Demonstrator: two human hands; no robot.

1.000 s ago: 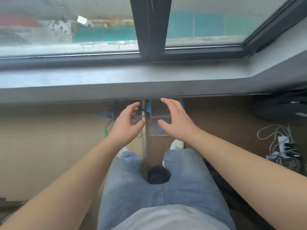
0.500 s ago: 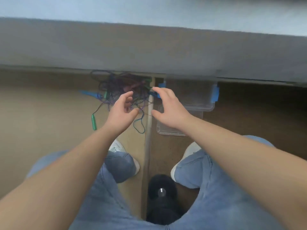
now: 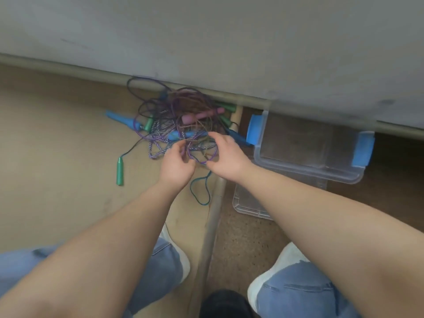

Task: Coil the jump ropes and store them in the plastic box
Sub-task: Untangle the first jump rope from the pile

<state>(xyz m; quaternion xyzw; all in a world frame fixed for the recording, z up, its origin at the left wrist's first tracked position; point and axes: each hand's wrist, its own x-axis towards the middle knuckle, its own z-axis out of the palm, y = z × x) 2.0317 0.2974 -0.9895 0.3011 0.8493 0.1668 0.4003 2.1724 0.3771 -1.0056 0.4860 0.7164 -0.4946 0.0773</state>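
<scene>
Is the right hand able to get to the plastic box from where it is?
Probably yes. The right hand is at the rope tangle, and the plastic box sits open just beside it with nothing between.

A plain grey wall (image 3: 206, 31) filled the upper part of the view, meeting the floor along a dull beige skirting strip (image 3: 68, 68). The floor was split in two: smooth tan flooring (image 3: 57, 145) on the left, darker brown speckled flooring (image 3: 247, 244) on the right, with a pale raised threshold strip (image 3: 212, 216) running between them toward the wall. The light was soft and even.
</scene>
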